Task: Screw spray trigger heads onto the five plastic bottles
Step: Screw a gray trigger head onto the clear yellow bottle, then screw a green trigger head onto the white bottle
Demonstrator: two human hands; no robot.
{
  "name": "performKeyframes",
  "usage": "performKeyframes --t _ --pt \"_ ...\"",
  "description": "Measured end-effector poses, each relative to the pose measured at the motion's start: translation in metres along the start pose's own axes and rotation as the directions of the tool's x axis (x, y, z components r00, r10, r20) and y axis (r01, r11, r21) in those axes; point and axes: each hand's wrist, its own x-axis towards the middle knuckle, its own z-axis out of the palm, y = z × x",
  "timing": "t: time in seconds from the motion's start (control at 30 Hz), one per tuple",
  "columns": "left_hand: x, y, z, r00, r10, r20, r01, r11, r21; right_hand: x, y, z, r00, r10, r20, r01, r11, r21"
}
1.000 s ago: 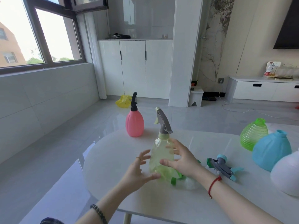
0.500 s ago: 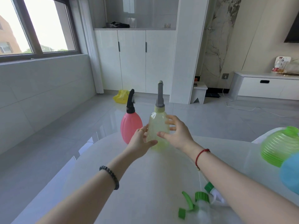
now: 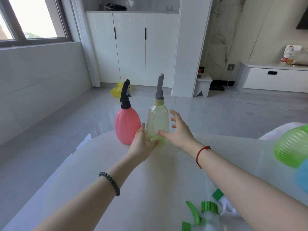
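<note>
A pale yellow bottle [image 3: 158, 119] with a grey trigger head [image 3: 159, 87] stands upright on the white table [image 3: 93, 172], close beside a pink bottle [image 3: 127, 125] that carries a black trigger head [image 3: 125, 95]. My left hand [image 3: 142, 145] cups the yellow bottle's lower left side, thumb across its front. My right hand [image 3: 179, 130] hovers just right of that bottle with fingers spread, its thumb tip near the bottle's side. A ribbed green bottle [image 3: 291, 147] and a blue bottle [image 3: 302, 177] sit headless at the right edge.
Loose trigger heads lie near my right forearm: a green one [image 3: 200, 214] and a white one with a green collar [image 3: 223, 200]. Beyond the table's far edge is bare grey floor, with a yellow bag [image 3: 118, 90] on it and white cabinets behind.
The yellow bottle was carried away from me and set down beside the pink one. My right hand has come off it and opened; the left stays at its base.
</note>
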Motion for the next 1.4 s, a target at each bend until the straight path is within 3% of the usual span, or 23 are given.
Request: performKeyframes --t 0.13,0.37,0.57,0.73,0.87,0.93,1.13,1.4 --pt "-0.033 0.01 0.004 0.998 0.038 -0.041 -0.037 0.999 0.039 -0.036 -0.002 -0.024 1.0 -0.006 -0.013 0.006 1.0 0.029" --pt "-0.088 0.061 0.039 0.989 0.141 0.047 -0.143 0.989 0.026 -0.126 -0.001 -0.087 0.997 -0.061 -0.039 0.06 0.998 -0.011" --pt "-0.133 0.124 0.115 0.94 0.248 0.233 -0.236 0.969 -0.077 -0.193 0.0 -0.163 0.963 -0.131 -0.235 0.132 0.991 -0.012" --pt "-0.163 0.159 0.185 0.886 0.289 0.363 -0.242 0.955 -0.168 -0.236 0.019 -0.225 0.865 -0.178 -0.468 0.18 0.983 -0.042" --pt "-0.173 0.171 0.228 0.869 0.279 0.408 -0.227 0.959 -0.172 -0.263 0.05 -0.258 0.679 -0.252 -0.689 0.175 0.968 -0.181" --pt "-0.174 0.173 0.244 0.86 0.269 0.433 -0.219 0.962 -0.163 -0.272 0.07 -0.267 0.638 -0.233 -0.734 0.117 0.971 -0.206" --pt "-0.172 0.174 0.271 0.835 0.27 0.479 -0.243 0.963 -0.119 -0.275 0.125 -0.26 0.809 0.122 -0.575 -0.094 0.993 0.078" --pt "-0.169 0.168 0.266 0.859 0.277 0.431 -0.215 0.958 -0.188 -0.269 0.117 -0.253 0.84 0.087 -0.536 -0.04 0.994 0.098"
